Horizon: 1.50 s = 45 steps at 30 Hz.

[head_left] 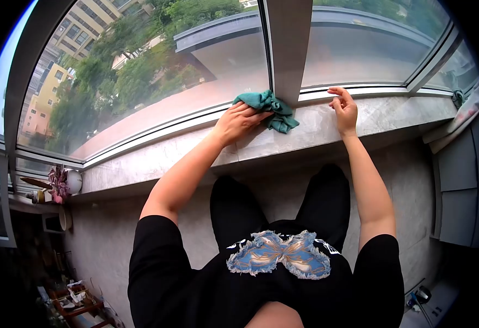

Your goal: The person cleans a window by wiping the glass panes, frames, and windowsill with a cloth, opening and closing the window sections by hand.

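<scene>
My left hand (236,123) presses on a crumpled green cloth (281,121), its fingers over the cloth's left part. The cloth is bunched against the foot of the window post, partly on the sill and partly by the glass's lower corner. Some fingertips are hidden in the folds. To the right, my right hand (346,112) is held above the stone sill (316,127), near the lower window frame. It holds nothing; its fingers are loosely bent and apart from the thumb.
Large window panes (141,82) rise behind the sill, split by a wide post (287,49). A purple-leaved plant (58,183) and a white round pot (74,181) stand at the sill's left end. Grey cabinets (458,180) and a hanging pale cloth (458,123) are at the right.
</scene>
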Each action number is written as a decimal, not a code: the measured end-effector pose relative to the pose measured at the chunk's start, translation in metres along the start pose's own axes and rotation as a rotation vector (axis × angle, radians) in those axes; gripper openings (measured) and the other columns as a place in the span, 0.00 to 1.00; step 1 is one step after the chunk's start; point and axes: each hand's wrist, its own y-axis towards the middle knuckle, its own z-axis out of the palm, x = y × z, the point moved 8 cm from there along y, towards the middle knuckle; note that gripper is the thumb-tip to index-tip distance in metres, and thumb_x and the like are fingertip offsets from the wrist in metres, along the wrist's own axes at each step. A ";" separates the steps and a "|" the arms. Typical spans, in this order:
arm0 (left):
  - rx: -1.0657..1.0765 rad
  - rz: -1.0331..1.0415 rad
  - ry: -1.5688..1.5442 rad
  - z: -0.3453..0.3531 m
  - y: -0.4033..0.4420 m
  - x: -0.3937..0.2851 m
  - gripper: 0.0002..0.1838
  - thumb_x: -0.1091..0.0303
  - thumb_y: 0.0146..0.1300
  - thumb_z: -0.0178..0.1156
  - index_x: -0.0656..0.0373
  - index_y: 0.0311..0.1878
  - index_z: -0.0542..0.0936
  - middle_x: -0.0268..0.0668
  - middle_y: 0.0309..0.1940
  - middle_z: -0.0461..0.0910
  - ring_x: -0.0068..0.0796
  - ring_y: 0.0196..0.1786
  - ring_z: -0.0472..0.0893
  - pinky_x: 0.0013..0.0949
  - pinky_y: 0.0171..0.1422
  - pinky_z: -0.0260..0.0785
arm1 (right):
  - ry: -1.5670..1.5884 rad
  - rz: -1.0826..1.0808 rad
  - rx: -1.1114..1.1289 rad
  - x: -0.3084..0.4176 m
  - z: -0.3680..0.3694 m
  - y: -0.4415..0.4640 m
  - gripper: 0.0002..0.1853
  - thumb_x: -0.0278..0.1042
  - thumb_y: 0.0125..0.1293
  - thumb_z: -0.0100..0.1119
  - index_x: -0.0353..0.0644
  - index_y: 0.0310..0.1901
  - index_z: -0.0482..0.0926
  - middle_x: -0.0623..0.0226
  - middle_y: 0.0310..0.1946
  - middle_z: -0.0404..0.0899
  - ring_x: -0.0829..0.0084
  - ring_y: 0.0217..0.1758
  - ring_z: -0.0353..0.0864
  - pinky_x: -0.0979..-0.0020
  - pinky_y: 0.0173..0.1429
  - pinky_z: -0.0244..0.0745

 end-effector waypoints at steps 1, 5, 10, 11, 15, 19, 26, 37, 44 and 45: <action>-0.104 -0.042 -0.041 -0.005 0.005 -0.007 0.22 0.62 0.67 0.64 0.31 0.64 0.84 0.27 0.56 0.81 0.33 0.65 0.76 0.40 0.75 0.61 | -0.287 -0.062 0.010 0.007 0.002 0.002 0.14 0.23 0.68 0.55 0.44 0.52 0.83 0.72 0.49 0.84 0.80 0.36 0.81 0.75 0.43 0.79; -0.202 -0.148 -0.045 -0.004 -0.002 -0.012 0.19 0.64 0.63 0.67 0.34 0.57 0.87 0.25 0.52 0.81 0.30 0.61 0.76 0.40 0.72 0.58 | -0.596 -0.102 0.055 0.030 0.025 -0.004 0.15 0.24 0.65 0.58 0.48 0.52 0.83 0.72 0.50 0.78 0.78 0.36 0.81 0.72 0.46 0.79; -0.165 -0.216 -0.077 0.000 -0.015 -0.053 0.28 0.66 0.53 0.68 0.35 0.60 0.83 0.24 0.45 0.77 0.31 0.53 0.76 0.40 0.57 0.62 | -0.565 -0.129 0.076 0.021 0.018 0.004 0.15 0.22 0.65 0.57 0.46 0.51 0.83 0.72 0.51 0.78 0.77 0.37 0.81 0.72 0.47 0.79; -0.139 -0.265 -0.112 -0.007 -0.011 -0.062 0.32 0.63 0.49 0.69 0.38 0.63 0.81 0.26 0.45 0.78 0.31 0.52 0.76 0.40 0.56 0.62 | -0.575 -0.146 0.075 0.022 0.018 0.005 0.15 0.22 0.65 0.57 0.45 0.51 0.82 0.71 0.51 0.78 0.76 0.38 0.81 0.72 0.47 0.79; -0.199 -0.393 -0.014 0.006 -0.002 -0.073 0.30 0.44 0.60 0.68 0.42 0.65 0.82 0.38 0.65 0.76 0.49 0.72 0.68 0.65 0.77 0.52 | -0.629 -0.229 0.101 0.019 0.018 0.007 0.16 0.19 0.65 0.56 0.41 0.53 0.81 0.67 0.52 0.78 0.73 0.39 0.82 0.70 0.47 0.79; -0.209 -0.341 -0.031 0.021 -0.043 -0.046 0.31 0.38 0.65 0.64 0.30 0.71 0.78 0.38 0.79 0.65 0.50 0.86 0.53 0.74 0.82 0.42 | -0.669 -0.277 0.112 0.015 0.016 0.009 0.18 0.19 0.64 0.56 0.42 0.55 0.81 0.65 0.53 0.76 0.73 0.41 0.80 0.70 0.47 0.79; -0.169 -0.788 0.264 -0.111 -0.279 0.112 0.25 0.43 0.64 0.67 0.29 0.65 0.83 0.22 0.70 0.77 0.42 0.82 0.62 0.62 0.80 0.54 | -0.924 -0.248 0.098 0.028 0.031 0.001 0.20 0.22 0.64 0.59 0.44 0.58 0.76 0.66 0.55 0.72 0.73 0.37 0.79 0.67 0.47 0.79; -0.098 -1.629 0.573 -0.167 -0.479 0.244 0.50 0.25 0.66 0.53 0.50 0.81 0.65 0.49 0.83 0.57 0.57 0.85 0.51 0.70 0.84 0.38 | -0.981 -0.279 0.104 0.033 0.038 -0.003 0.20 0.27 0.65 0.60 0.43 0.59 0.74 0.64 0.55 0.70 0.66 0.45 0.80 0.64 0.49 0.78; -0.165 -1.135 0.356 -0.063 -0.240 0.070 0.49 0.25 0.69 0.48 0.55 0.80 0.65 0.59 0.81 0.54 0.68 0.83 0.49 0.77 0.79 0.35 | -1.025 -0.313 0.117 0.034 0.041 -0.002 0.20 0.30 0.66 0.61 0.42 0.59 0.73 0.60 0.56 0.70 0.56 0.58 0.79 0.55 0.57 0.78; -0.186 -1.063 0.305 -0.043 -0.204 0.045 0.48 0.25 0.69 0.48 0.54 0.80 0.66 0.61 0.81 0.54 0.69 0.83 0.49 0.77 0.79 0.36 | -1.030 -0.339 0.118 0.032 0.040 -0.002 0.20 0.30 0.66 0.61 0.42 0.59 0.73 0.59 0.56 0.70 0.56 0.59 0.79 0.55 0.57 0.78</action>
